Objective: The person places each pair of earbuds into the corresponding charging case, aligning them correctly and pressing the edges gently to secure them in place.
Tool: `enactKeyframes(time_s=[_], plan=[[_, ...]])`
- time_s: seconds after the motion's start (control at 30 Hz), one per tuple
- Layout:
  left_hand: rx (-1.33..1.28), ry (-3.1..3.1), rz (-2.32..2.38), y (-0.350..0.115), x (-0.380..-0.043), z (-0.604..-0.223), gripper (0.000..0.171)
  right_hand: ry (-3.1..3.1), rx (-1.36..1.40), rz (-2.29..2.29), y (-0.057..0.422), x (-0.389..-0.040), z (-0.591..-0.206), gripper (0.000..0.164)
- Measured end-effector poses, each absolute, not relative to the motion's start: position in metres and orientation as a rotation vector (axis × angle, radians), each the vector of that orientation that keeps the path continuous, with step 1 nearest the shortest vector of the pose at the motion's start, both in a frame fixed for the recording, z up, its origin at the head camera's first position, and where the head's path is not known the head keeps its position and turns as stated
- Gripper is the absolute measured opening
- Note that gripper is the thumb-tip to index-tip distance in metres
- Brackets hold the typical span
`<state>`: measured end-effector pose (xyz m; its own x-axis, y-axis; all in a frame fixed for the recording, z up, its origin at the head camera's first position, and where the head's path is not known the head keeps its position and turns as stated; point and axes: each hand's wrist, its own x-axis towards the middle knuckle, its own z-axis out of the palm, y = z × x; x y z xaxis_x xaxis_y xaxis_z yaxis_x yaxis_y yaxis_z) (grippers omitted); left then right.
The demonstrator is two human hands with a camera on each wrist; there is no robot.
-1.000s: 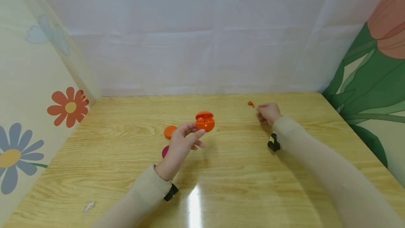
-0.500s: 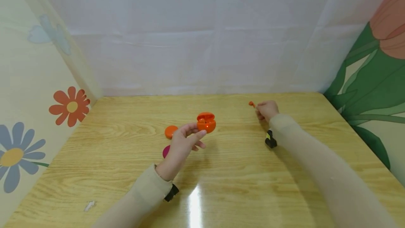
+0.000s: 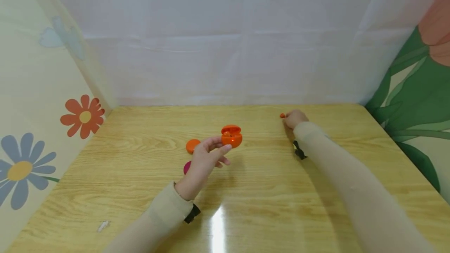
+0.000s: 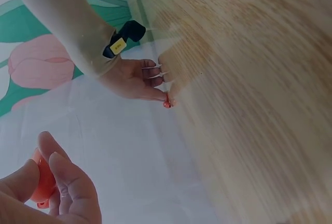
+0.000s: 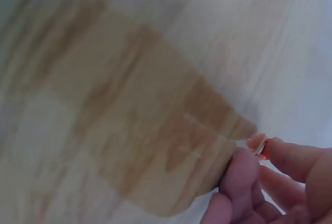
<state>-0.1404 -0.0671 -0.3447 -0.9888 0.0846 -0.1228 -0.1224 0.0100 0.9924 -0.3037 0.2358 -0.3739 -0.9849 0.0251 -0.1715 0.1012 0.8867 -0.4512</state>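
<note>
My left hand (image 3: 202,163) holds an orange earbud case (image 3: 231,140) above the table between thumb and fingers. Its lid stands raised, and one earbud appears to sit in the left side. In the left wrist view the case (image 4: 44,182) shows only partly behind the fingers. Toward the back right of the table, my right hand (image 3: 296,118) pinches a small orange earbud (image 3: 282,115) by its stem end. The right wrist view has this earbud (image 5: 266,149) between thumb and fingertip, close to the tabletop.
A round orange object (image 3: 192,146) lies on the wooden table (image 3: 267,206) left of the case. Partly behind my left hand is a magenta round object (image 3: 187,166). A white cloth (image 3: 242,50) hangs at the table's back edge.
My right hand has moved slightly left onto the earbud and now pinches it, covering its stem. The left hand keeps the case almost still; the view has shifted a little.
</note>
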Motion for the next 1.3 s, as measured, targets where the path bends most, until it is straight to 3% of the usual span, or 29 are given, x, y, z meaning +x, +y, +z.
enactKeyframes(time_s=[0.4,0.83,1.17,1.3], plan=[[-0.047,2.123,2.113,-0.066,-0.141,-0.347,0.030,2.967,0.059,-0.397,0.231,-0.311,-0.374,0.033],[-0.049,2.121,2.120,-0.065,-0.138,-0.344,0.030,2.962,0.139,-0.635,0.233,-0.307,-0.380,0.028],[-0.030,2.115,2.128,-0.069,-0.136,-0.344,0.031,2.717,0.264,-1.318,0.240,-0.297,-0.379,0.017],[-0.028,2.115,2.128,-0.069,-0.134,-0.342,0.031,2.467,0.280,-1.612,0.237,-0.286,-0.369,0.006]])
